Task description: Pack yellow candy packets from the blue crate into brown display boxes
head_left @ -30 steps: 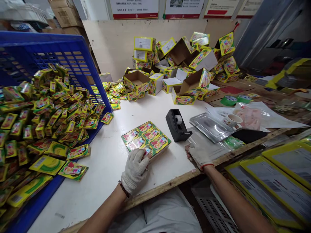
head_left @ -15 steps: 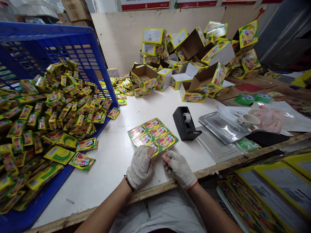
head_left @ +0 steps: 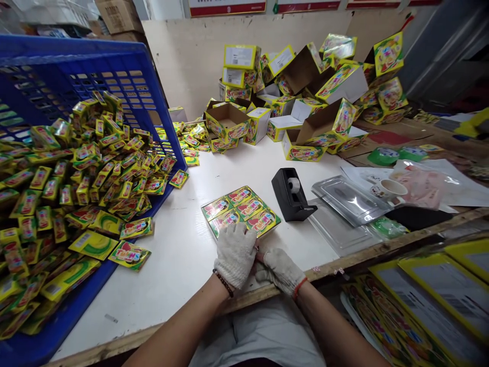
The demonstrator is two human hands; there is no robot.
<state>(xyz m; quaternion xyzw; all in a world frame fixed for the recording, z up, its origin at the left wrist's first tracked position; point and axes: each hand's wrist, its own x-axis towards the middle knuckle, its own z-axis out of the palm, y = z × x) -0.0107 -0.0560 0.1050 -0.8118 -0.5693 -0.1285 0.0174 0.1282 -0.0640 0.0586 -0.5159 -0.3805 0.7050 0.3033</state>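
Note:
A flat block of several yellow-green candy packs [head_left: 240, 211] lies on the white table [head_left: 237, 168] in front of me. My left hand [head_left: 235, 252], in a white knit glove, lies palm down over the block's near edge with its fingers curled on it. My right hand [head_left: 278, 267], also gloved, sits just to the right, pressed against the left hand at the block's near corner, fingers bent. What the right fingers hold is hidden.
A tilted blue crate [head_left: 91, 102] on the left spills loose candy packs [head_left: 130, 255]. A black tape dispenser [head_left: 292, 196] stands right of the block, beside clear plastic trays [head_left: 349, 199]. Open printed cartons [head_left: 305, 102] are heaped at the back. Yellow-framed sheets [head_left: 439, 300] lie lower right.
My left hand has slid right and forward onto the block's near edge. My right hand, which came in from the right edge a second ago, now tucks against the left.

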